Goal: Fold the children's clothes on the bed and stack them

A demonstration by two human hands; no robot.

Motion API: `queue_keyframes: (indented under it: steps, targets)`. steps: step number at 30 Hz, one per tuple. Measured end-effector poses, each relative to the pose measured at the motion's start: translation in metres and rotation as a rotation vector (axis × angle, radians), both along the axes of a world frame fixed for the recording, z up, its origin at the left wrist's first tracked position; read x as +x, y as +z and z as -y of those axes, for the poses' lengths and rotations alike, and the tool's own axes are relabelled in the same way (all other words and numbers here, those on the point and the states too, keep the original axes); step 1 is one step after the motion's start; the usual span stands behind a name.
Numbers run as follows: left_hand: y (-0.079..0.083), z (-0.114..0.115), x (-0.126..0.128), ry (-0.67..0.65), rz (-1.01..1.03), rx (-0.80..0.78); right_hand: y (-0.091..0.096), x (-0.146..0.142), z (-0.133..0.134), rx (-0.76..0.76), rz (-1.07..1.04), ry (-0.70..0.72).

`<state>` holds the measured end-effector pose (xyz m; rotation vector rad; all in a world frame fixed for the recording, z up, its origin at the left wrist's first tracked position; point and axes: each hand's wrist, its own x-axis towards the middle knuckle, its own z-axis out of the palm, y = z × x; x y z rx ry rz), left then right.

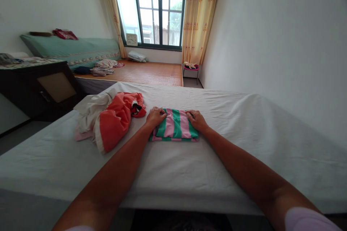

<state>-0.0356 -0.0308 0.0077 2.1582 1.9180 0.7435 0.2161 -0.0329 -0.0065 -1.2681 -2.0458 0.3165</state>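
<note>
A folded pink-and-green striped garment (176, 124) lies flat in the middle of a white-sheeted surface (173, 173). At its far left corner, my left hand (156, 116) has curled fingers closed on the cloth. The far right corner is pinched the same way by my right hand (197, 120). Both forearms reach forward from the bottom of the view. To the left of my left hand, a crumpled orange-red garment (116, 119) rests against a cream-coloured cloth (93, 110) in a loose heap.
Beyond the sheet is a bed with a brown mat (151, 72), with several clothes (104, 68) on its left. A dark cabinet (46, 83) stands at left. A small pink stool (191, 68) sits by the right wall (271, 43), below the curtain.
</note>
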Motion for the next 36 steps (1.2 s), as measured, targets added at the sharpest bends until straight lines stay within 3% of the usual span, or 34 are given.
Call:
queue_keyframes:
  steps: [4, 7, 12, 16, 19, 23, 24, 26, 28, 30, 32, 36]
  targets:
    - [0.01, 0.002, -0.007, 0.079, 0.037, 0.126, 0.001, 0.0, 0.002, 0.001, -0.007, -0.03]
    - [0.017, 0.005, -0.008, 0.052, 0.082, 0.176, 0.001, 0.0, 0.004, 0.032, 0.001, -0.047]
    - [0.016, 0.009, -0.001, -0.006, 0.289, 0.019, 0.002, -0.004, 0.011, 0.019, 0.07, 0.007]
    - [0.017, 0.012, -0.012, -0.269, 0.528, -0.189, -0.002, -0.004, 0.013, -0.02, 0.117, 0.011]
    - [0.022, 0.012, -0.026, -0.316, 0.406, -0.273, -0.006, -0.001, 0.007, -0.002, 0.095, 0.004]
    - [0.032, 0.018, -0.022, -0.112, 0.11, 0.029, -0.007, 0.006, -0.004, 0.019, -0.048, -0.078]
    - [0.034, 0.021, -0.016, -0.139, 0.095, 0.074, -0.007, 0.007, -0.006, -0.027, -0.105, -0.11]
    - [0.039, 0.028, -0.003, -0.364, 0.138, -0.009, -0.005, 0.007, -0.007, -0.163, -0.228, -0.149]
    - [0.042, 0.036, 0.008, -0.685, 0.191, -0.279, -0.002, 0.007, -0.005, -0.291, -0.36, -0.15]
    - [0.042, 0.041, 0.013, -0.887, 0.211, -0.559, 0.002, 0.006, 0.0, -0.392, -0.533, -0.128]
    - [0.041, 0.043, 0.012, -0.951, 0.219, -0.718, 0.009, 0.004, 0.006, -0.522, -0.729, -0.063]
    - [0.039, 0.041, 0.007, -0.962, 0.276, -0.772, 0.02, -0.001, 0.022, -0.853, -0.874, 0.171]
